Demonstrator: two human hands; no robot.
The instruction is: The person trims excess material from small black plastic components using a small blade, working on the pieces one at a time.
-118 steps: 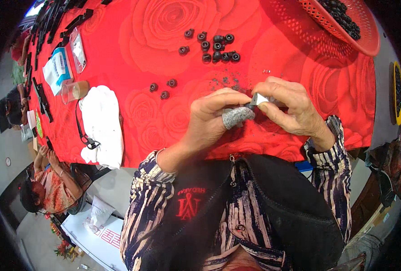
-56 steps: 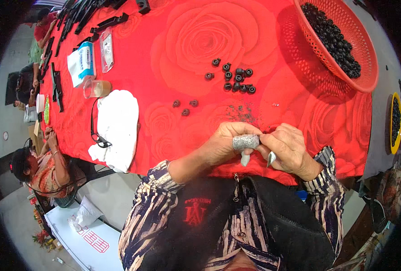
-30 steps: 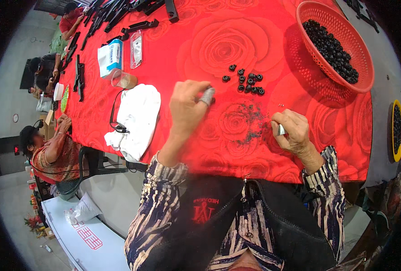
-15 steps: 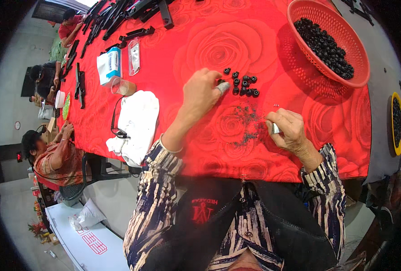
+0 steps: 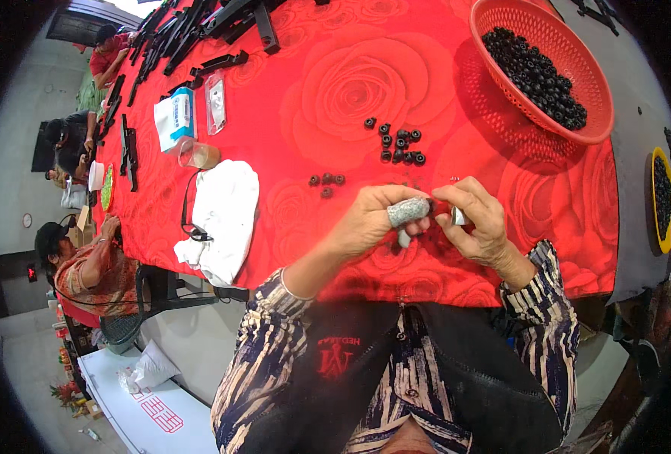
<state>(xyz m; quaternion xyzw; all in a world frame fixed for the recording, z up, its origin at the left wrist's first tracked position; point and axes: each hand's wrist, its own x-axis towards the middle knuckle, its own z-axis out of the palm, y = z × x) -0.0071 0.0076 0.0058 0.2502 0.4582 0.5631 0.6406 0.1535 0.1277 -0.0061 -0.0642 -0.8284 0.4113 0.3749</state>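
Note:
My left hand, with a grey cover on its thumb, pinches a small black round piece like a bead. Close beside it on the right is my right hand, its thumb and fingertips closed against the piece's side. Something silvery shows at its fingers; whether it is a finger wrap or a tool I cannot tell. Whatever lies between its fingertips is too small to make out. Beyond both hands sits a cluster of black round pieces. A smaller group of them lies left of that.
A red basket of black pieces stands far right, and a yellow tray lies beyond the table edge. At left are a white cloth, glasses, a cup and a tissue pack. Co-workers sit along the left.
My left hand has come back from the black pieces to my right hand, bringing one piece. The small group at left has come into view. My right hand has turned slightly inward.

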